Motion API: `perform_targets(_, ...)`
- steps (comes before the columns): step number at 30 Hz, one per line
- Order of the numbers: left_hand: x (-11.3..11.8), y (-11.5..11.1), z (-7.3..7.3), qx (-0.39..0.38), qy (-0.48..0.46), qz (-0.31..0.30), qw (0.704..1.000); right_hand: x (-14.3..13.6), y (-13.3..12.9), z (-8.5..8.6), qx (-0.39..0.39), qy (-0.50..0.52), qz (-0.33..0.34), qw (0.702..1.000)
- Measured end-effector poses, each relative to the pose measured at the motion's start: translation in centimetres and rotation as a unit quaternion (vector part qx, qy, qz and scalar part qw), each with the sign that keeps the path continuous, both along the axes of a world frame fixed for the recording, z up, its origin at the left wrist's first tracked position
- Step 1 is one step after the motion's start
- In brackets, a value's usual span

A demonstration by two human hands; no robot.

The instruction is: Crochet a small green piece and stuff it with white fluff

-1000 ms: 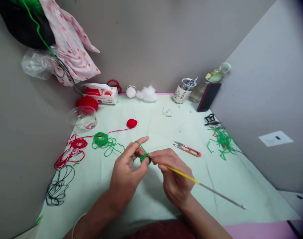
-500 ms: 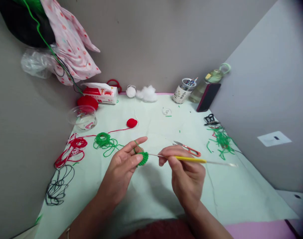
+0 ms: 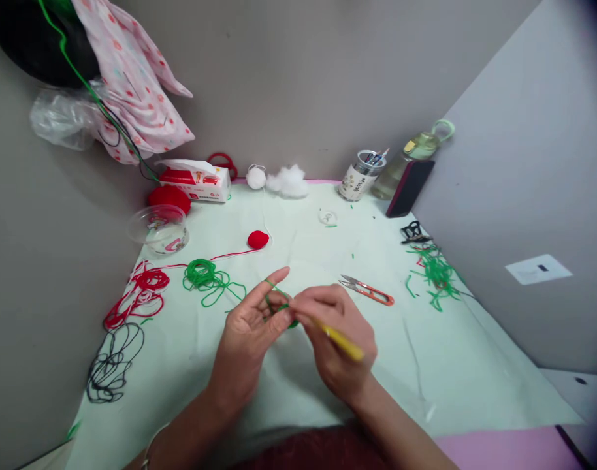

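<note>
Pinched between the thumb and fingers of my left hand (image 3: 252, 326) is a small green crochet piece (image 3: 293, 324), now mostly covered by fingers. Green yarn (image 3: 274, 286) loops over the raised index finger of that hand. My right hand (image 3: 340, 339) grips a crochet hook (image 3: 345, 343) by its yellow handle, tilted down to the right. The hook's tip is hidden at the green piece, where the two hands meet. Loose green yarn (image 3: 200, 274) lies in a tangle left of my hands.
Orange thread snips (image 3: 370, 291) lie right of my hands. Red yarn (image 3: 154, 281), black cord (image 3: 115, 365) and a plastic tub (image 3: 171, 238) line the left side. A small red ball (image 3: 258, 239) sits ahead. Green scraps (image 3: 438, 274) and a phone (image 3: 410, 188) are at the right.
My right hand has moved left, up against my left hand. The hook has swung from nearly level to slanting, and its tip has gone out of sight. The thread snips are now fully uncovered.
</note>
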State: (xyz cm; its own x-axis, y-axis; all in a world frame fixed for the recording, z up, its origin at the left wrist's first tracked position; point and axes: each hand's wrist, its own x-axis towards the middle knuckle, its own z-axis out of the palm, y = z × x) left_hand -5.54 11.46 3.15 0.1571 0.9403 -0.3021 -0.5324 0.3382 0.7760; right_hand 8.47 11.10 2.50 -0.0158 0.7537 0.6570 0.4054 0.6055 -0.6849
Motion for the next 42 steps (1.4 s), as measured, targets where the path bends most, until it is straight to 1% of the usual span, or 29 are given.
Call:
perform_targets(1,0.1,0.0,0.1,-0.022,-0.031,-0.016,0.999,0.0,-0.2,-0.2,0.038,-0.049,-0.021,0.998)
perform_targets(2,0.2,0.0,0.1,-0.045,-0.065,-0.038,0.996,0.0,-0.3,-0.4,0.065,-0.078,-0.033,0.994)
perform_targets(3,0.2,0.1,0.2,-0.063,-0.099,-0.061,0.991,0.1,-0.4,-0.5,0.071,-0.076,-0.033,0.994)
perform_targets(4,0.2,0.2,0.3,-0.074,-0.126,-0.079,0.986,0.2,-0.4,-0.5,0.057,-0.047,-0.025,0.997)
perform_targets(5,0.1,0.4,0.3,-0.077,-0.144,-0.09,0.982,0.4,-0.3,-0.4,0.027,0.005,-0.012,1.0)
perform_targets(6,0.0,0.6,0.3,-0.073,-0.152,-0.091,0.981,0.6,-0.1,-0.3,-0.012,0.071,0.005,0.997)
perform_targets(7,-0.2,0.8,0.3,-0.063,-0.151,-0.083,0.983,0.8,0.1,-0.1,-0.054,0.139,0.025,0.989)
perform_targets(9,-0.4,1.0,0.2,-0.034,-0.126,-0.07,0.989,1.0,0.5,0.3,-0.131,0.254,0.075,0.955)
perform_targets(10,-0.5,1.0,0.1,-0.018,-0.106,-0.071,0.992,1.0,0.7,0.4,-0.161,0.289,0.1,0.938)
perform_targets(11,-0.6,0.9,0.0,-0.001,-0.081,-0.078,0.994,0.9,0.8,0.5,-0.179,0.306,0.121,0.927)
perform_targets(12,-0.6,0.8,-0.1,0.015,-0.054,-0.087,0.995,0.8,0.8,0.5,-0.189,0.306,0.13,0.924)
perform_targets(13,-0.7,0.6,-0.2,0.03,-0.025,-0.096,0.995,0.6,0.9,0.4,-0.191,0.295,0.13,0.927)
perform_targets(15,-0.9,0.3,-0.4,0.057,0.028,-0.11,0.992,0.5,0.8,0.1,-0.188,0.269,0.113,0.938)
perform_targets(17,-1.3,0.3,-0.6,0.078,0.062,-0.121,0.988,0.6,0.8,-0.2,-0.199,0.27,0.102,0.937)
perform_targets(19,-1.7,0.4,-0.7,0.091,0.073,-0.14,0.983,0.9,0.8,-0.3,-0.221,0.297,0.103,0.923)
perform_targets(22,-2.3,0.7,-0.7,0.089,0.065,-0.163,0.98,1.1,1.0,-0.1,-0.255,0.341,0.116,0.897)
perform_targets(25,-2.4,0.9,-0.5,0.084,0.059,-0.17,0.98,1.0,1.1,0.3,-0.274,0.374,0.133,0.876)
perform_targets(27,-2.4,0.9,-0.2,0.088,0.07,-0.169,0.979,1.0,1.2,0.5,-0.279,0.384,0.143,0.869)
perform_targets(29,-2.3,0.8,0.2,0.094,0.086,-0.164,0.978,1.0,1.2,0.5,-0.279,0.382,0.146,0.869)
perform_targets(34,-2.1,0.7,0.9,0.101,0.11,-0.135,0.98,1.2,1.3,0.3,-0.26,0.36,0.145,0.884)
perform_targets(39,-2.2,0.7,0.8,0.103,0.118,-0.125,0.98,1.7,1.4,0.0,-0.242,0.344,0.179,0.89)
perform_targets(42,-2.2,0.7,0.8,0.102,0.131,-0.121,0.979,2.0,1.1,-0.1,-0.223,0.305,0.177,0.909)
